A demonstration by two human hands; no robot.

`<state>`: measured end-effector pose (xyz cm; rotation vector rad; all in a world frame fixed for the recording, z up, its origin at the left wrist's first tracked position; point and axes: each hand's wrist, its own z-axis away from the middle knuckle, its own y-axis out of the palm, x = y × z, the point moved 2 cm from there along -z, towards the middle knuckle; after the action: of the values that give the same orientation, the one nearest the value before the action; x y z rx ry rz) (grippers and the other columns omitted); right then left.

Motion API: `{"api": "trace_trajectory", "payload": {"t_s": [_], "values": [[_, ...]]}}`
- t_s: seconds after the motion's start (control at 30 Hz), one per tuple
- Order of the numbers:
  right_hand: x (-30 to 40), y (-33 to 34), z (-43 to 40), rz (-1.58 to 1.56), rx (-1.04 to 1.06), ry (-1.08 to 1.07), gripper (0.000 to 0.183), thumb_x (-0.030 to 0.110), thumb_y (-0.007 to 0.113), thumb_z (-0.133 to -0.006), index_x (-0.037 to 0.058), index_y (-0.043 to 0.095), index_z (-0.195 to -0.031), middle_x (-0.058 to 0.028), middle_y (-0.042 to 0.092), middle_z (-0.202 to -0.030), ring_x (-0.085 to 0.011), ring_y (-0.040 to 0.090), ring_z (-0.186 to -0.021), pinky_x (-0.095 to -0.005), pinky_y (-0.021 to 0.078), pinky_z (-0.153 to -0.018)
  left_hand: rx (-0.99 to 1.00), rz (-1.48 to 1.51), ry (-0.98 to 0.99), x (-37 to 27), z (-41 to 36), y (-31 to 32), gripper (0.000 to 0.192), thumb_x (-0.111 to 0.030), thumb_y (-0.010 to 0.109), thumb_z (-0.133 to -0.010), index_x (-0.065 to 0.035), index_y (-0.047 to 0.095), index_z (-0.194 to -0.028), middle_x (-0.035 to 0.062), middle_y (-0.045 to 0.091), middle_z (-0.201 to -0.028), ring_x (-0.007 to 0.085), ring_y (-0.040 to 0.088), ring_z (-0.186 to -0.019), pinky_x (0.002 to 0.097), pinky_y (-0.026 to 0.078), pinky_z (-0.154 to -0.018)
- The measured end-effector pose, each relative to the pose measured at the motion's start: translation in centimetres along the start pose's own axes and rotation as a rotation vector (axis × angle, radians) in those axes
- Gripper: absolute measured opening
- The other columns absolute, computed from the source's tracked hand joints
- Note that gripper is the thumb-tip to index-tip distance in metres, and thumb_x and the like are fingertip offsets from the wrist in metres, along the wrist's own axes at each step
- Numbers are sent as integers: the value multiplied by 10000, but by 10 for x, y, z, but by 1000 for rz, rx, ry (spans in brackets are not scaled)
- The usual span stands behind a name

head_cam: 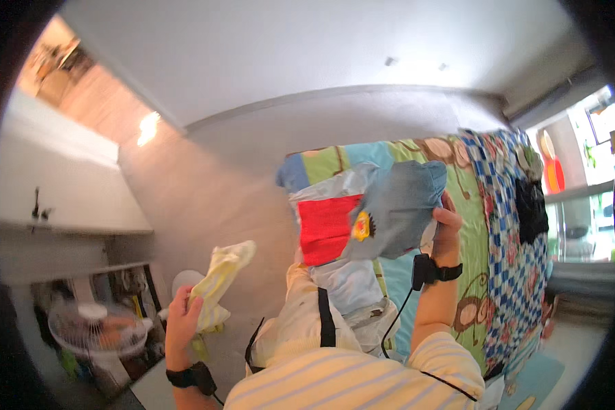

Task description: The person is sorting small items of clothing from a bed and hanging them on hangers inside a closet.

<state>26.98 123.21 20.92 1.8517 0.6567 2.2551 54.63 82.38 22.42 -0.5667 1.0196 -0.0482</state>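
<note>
My left hand grips a crumpled yellow-and-white striped cloth, held off to my left above the floor. On the right, my right hand has hold of the edge of a grey-blue denim-like garment bearing a yellow cartoon patch. Beside and partly under this garment lies a red piece of cloth with white and pale fabric around it. A white cloth rests nearer to me, next to a clear plastic bag. All these lie on a bed with a green and blue monkey-print cover.
A blue-and-white checked floral blanket runs along the bed's right side, with a black garment on it. An electric fan stands at lower left, below a white cabinet. Pale floor extends towards a doorway.
</note>
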Motion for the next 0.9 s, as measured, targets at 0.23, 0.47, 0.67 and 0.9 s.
{"api": "trace_trajectory", "payload": {"t_s": [0.23, 0.47, 0.67, 0.9], "values": [[-50, 199, 101, 763, 1108, 83, 511, 102, 653, -570, 7, 519, -1054, -86, 565, -1006, -197, 543, -927, -316, 427, -780, -191, 79, -100, 88, 174, -48, 420, -150, 536, -807, -97, 374, -1190, 63, 565, -795, 97, 511, -701, 224, 415, -603], [-129, 365, 307, 948, 2093, -429, 357, 116, 649, -580, 103, 592, -932, -106, 576, -880, -292, 565, -783, -341, 468, -685, -268, 2, -244, 130, 335, -21, 755, -431, 639, -697, -136, 260, -1281, 149, 563, -1036, 329, 547, -929, 411, 436, -755], [-175, 440, 441, 583, 2340, -213, 637, 137, 671, -648, 136, 385, -1217, -92, 491, -1095, -250, 531, -908, -322, 438, -783, -707, 263, -78, 206, 416, -1, 519, -320, 620, -734, -104, 446, -1172, 179, 596, -884, 280, 580, -792, 386, 441, -685], [-338, 475, 472, 330, 2312, 720, 596, 203, 674, -722, 71, 377, -1222, -41, 478, -1138, -148, 443, -1020, -275, 364, -876, -1228, 276, 18, 245, 442, -54, 356, -262, 599, -749, -11, 557, -999, 158, 607, -886, 245, 580, -817, 363, 441, -714]]}}
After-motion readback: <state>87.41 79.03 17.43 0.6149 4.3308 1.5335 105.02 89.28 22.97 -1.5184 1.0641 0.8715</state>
